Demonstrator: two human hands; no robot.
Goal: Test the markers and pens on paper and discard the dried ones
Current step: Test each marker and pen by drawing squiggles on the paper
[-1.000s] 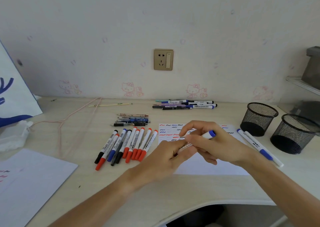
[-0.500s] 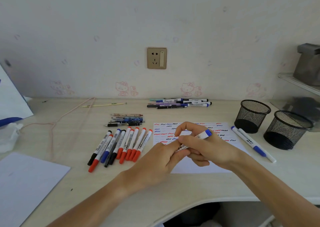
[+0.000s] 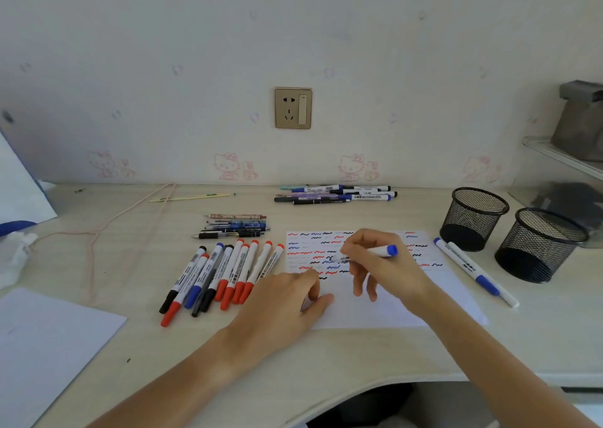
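Left hand (image 3: 287, 300) now flat, fingers spread, pressing white test paper with squiggles (image 3: 391, 310); half second ago it touched marker. Right hand (image 3: 378, 264) pinches white marker with blue end (image 3: 375, 253), tip now down on paper: testing likely starting. Left of paper: eight markers in row (image 3: 222, 274). Right of paper: two markers (image 3: 473, 269), then two black mesh cups (image 3: 473, 218).

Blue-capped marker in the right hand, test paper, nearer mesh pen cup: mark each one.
blue-capped marker (image 3: 380, 251), head view, white barrel near the blue end
test paper (image 3: 391, 310), head view, blank lower area
nearer mesh pen cup (image 3: 535, 251), head view, front wall
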